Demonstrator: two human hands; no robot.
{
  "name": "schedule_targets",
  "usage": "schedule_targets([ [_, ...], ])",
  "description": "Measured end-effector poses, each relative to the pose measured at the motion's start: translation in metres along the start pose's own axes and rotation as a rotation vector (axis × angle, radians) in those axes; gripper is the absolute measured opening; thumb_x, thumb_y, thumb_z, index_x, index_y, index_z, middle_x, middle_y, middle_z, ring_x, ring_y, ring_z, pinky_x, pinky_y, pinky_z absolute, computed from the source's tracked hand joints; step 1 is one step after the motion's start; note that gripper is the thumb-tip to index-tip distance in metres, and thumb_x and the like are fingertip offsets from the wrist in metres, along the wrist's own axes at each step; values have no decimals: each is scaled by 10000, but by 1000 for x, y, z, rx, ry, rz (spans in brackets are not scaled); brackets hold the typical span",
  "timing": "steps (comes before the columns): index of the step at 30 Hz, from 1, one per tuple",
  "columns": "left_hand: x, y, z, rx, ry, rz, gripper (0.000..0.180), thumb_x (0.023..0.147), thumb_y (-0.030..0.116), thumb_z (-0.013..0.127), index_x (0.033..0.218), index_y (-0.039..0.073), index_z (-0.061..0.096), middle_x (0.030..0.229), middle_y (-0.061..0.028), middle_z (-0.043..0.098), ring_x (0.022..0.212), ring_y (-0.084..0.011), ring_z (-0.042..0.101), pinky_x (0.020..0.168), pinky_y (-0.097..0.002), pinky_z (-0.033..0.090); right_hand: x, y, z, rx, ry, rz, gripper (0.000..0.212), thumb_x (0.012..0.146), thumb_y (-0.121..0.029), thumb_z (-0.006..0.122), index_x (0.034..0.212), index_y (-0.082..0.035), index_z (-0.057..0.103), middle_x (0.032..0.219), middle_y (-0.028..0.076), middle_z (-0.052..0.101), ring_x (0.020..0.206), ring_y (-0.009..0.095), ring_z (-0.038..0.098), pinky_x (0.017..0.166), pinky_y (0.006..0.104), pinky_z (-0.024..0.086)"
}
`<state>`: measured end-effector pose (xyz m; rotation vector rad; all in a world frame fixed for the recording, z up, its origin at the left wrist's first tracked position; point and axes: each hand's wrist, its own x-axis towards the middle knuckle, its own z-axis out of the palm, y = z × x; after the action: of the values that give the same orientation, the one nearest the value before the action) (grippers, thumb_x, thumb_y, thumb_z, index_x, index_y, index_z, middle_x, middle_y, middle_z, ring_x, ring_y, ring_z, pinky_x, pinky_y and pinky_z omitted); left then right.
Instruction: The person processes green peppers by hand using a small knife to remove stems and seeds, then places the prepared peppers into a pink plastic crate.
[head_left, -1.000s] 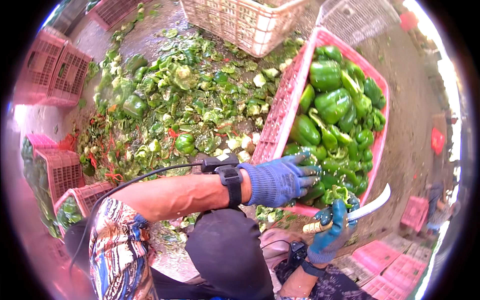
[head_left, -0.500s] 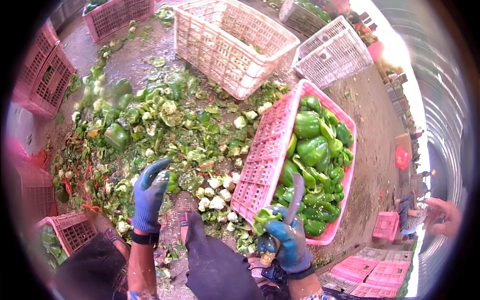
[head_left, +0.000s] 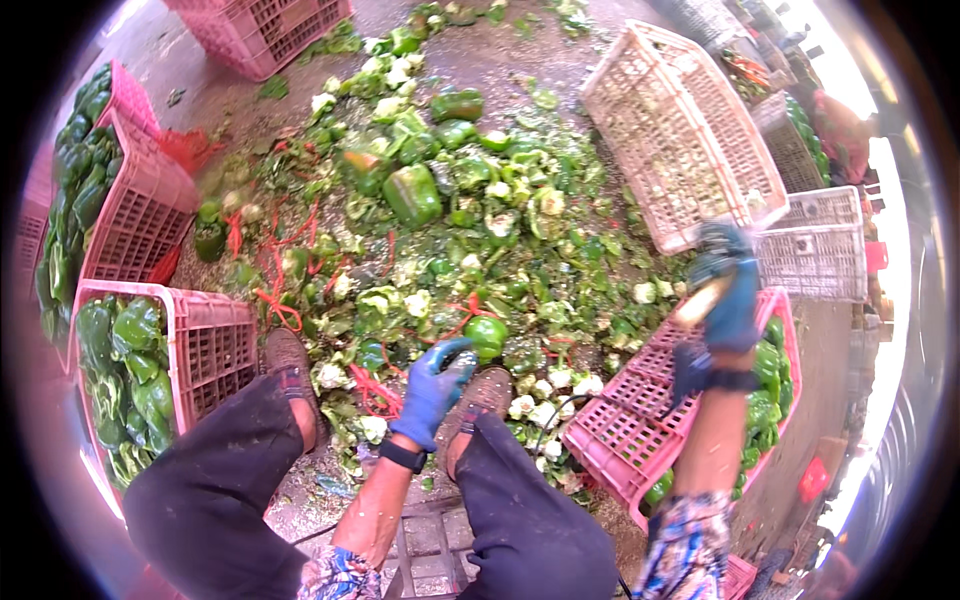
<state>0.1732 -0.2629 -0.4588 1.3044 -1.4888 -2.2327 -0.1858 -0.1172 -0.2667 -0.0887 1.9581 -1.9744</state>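
My left hand [head_left: 435,390], in a blue glove, reaches low beside my shoe. Its fingers are curved and apart, close to a green bell pepper [head_left: 487,338] among the trimmings; I cannot tell if they touch. My right hand [head_left: 730,310], gloved and smeared by motion, is raised over the far end of a pink crate [head_left: 630,420] of green peppers. It is closed round a knife, whose pale handle [head_left: 703,303] shows; the blade is lost in the blur. Pale pepper cores [head_left: 540,412] lie between shoe and crate.
Pepper scraps [head_left: 500,210] and red strips [head_left: 375,390] cover the floor ahead. At the left stand pink crates [head_left: 215,345] heaped with peppers. A pale crate [head_left: 680,140] is at the far right, near a white one [head_left: 815,245]. A dark cable [head_left: 560,408] loops near the right forearm.
The view has swung left. My right hand has gone from the crate's near side up and forward; the green pepper piece by its knife no longer shows. My left hand stays low near the pepper.
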Motion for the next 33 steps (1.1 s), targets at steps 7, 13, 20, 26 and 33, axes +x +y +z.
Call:
schedule_targets([
  [7, 21, -9, -42, -8, 162, 63, 360, 973, -43, 657, 1316, 35, 733, 1192, -72, 766, 1030, -147, 714, 936, -299, 584, -137, 165, 127, -73, -420, 524, 433, 1096, -294, 596, 1424, -15, 638, 924, 36, 704, 588, 32, 497, 508, 233, 457],
  [13, 77, 16, -84, -11, 303, 104, 253, 1023, 61, 687, 1268, 50, 748, 975, 25, 711, 728, -32, 541, 588, -224, 441, -135, 203, 93, 299, -332, 863, 516, 1020, -169, 631, 1497, 21, 576, 1022, 74, 730, 623, 50, 470, 555, 257, 456],
  [20, 184, 95, -59, 443, 415, 484, 288, 977, 49, 681, 1254, 31, 752, 1112, -79, 780, 949, -139, 718, 829, -289, 590, -134, 203, 51, 256, -534, 961, 474, 1067, -293, 620, 1411, 28, 563, 1202, 211, 742, 705, 127, 636, 600, 281, 565],
  [26, 273, 155, -63, 999, 518, 835, 468, 852, 274, 808, 1267, 80, 716, 1202, -178, 719, 1130, -370, 687, 1003, -474, 547, -140, 163, 65, 353, -557, 903, 510, 1012, -156, 664, 1458, 60, 546, 850, 148, 731, 538, 150, 614, 497, 302, 523],
  [33, 369, 194, -2, 1244, 404, 830, 453, 899, 312, 750, 1280, 69, 712, 1213, -208, 714, 1138, -394, 678, 994, -495, 542, -128, 177, 38, 363, -243, 835, 398, 1041, -134, 631, 1397, 36, 589, 845, 127, 681, 511, 124, 540, 446, 296, 469],
])
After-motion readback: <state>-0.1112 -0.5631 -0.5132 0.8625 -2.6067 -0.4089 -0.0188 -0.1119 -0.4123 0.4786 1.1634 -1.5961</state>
